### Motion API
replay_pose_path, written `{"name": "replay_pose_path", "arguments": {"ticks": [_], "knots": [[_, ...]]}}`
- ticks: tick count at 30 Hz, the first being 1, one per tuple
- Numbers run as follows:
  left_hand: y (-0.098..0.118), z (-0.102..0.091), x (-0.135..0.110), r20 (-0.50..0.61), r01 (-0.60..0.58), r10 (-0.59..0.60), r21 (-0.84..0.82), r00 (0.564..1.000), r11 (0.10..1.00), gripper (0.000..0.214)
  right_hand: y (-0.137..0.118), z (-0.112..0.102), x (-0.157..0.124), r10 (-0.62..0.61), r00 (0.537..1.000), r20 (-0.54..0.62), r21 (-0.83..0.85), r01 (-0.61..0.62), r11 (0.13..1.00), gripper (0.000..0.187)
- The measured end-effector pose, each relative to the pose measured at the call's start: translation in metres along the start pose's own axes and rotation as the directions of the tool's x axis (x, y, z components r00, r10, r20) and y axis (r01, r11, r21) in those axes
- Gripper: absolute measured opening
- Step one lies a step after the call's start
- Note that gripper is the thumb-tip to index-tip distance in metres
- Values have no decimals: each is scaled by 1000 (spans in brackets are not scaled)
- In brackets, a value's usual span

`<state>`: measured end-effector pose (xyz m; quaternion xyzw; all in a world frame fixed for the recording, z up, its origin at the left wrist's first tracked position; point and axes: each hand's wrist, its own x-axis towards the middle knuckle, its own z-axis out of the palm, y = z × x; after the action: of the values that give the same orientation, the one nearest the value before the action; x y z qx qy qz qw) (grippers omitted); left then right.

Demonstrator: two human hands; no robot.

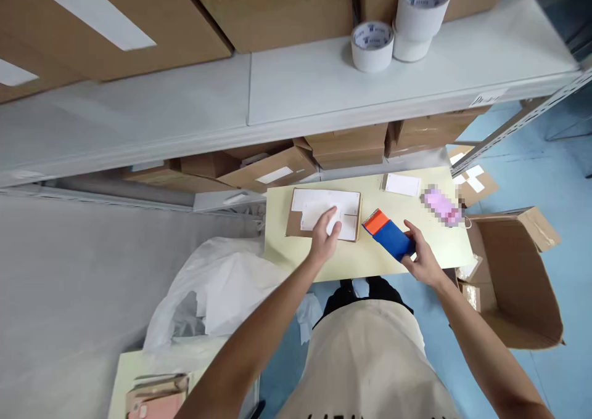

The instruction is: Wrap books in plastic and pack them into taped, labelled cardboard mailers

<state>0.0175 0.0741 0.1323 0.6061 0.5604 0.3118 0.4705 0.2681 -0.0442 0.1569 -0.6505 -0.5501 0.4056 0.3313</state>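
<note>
My left hand (324, 237) rests over a flat cardboard box (296, 222) on the pale yellow table. White paper labels (319, 197) cover much of the box's top. Its thumb and forefinger are apart, with a white slip (311, 214) lying under and beside them. In my right hand (422, 259) is a flat blue and orange packet (391, 237), gripped at its blue end and tilted above the table. The packet's orange end points toward the box.
Behind the packet lie a white card (402, 184) and a blurred pink item (441, 205). An open carton (522, 277) stands at the right. Tape rolls (372, 52) sit on the grey shelf (300, 92) ahead. White plastic sheeting (222, 277) hangs at the left.
</note>
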Motion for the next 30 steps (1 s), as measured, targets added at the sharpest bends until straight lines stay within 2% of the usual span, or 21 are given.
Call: {"name": "replay_pose_path", "arguments": {"ticks": [1,2,5,8,11,14,16,18,22,25,28,30], "knots": [[6,6,-15,-25,27,-29,-80,999,996,59,-1,3,1,-78,995,-61,-12,77,997,79],[14,14,-28,-3,76,-77,-161,997,984,54,-2,6,3,-158,981,-114,-34,155,987,74],[42,37,-59,121,240,-210,-361,970,901,54,-12,14,9,-362,903,-233,-148,335,931,56],[71,54,-66,188,332,-273,-540,943,773,63,-26,22,14,-511,810,-289,-309,426,850,34],[91,59,-62,206,378,-326,-655,923,654,62,-40,28,15,-626,728,-280,-474,462,750,17],[99,54,-57,195,381,-358,-719,913,581,56,-52,32,15,-711,661,-240,-561,503,657,11],[101,48,-56,198,371,-346,-740,917,561,55,-59,34,14,-745,632,-213,-587,527,615,13],[102,39,-54,200,358,-322,-738,926,572,56,-67,35,13,-765,616,-186,-604,542,584,15],[104,19,-51,185,325,-277,-687,943,649,58,-81,39,10,-786,606,-123,-629,565,534,12],[103,3,-47,194,295,-222,-669,955,683,62,-87,41,11,-794,586,-163,-595,583,553,22],[102,-11,-40,215,268,-167,-644,962,716,66,-90,41,14,-795,541,-275,-517,614,597,40],[101,-19,-36,232,252,-131,-635,964,731,69,-92,37,17,-754,561,-342,-486,581,653,56]]}}
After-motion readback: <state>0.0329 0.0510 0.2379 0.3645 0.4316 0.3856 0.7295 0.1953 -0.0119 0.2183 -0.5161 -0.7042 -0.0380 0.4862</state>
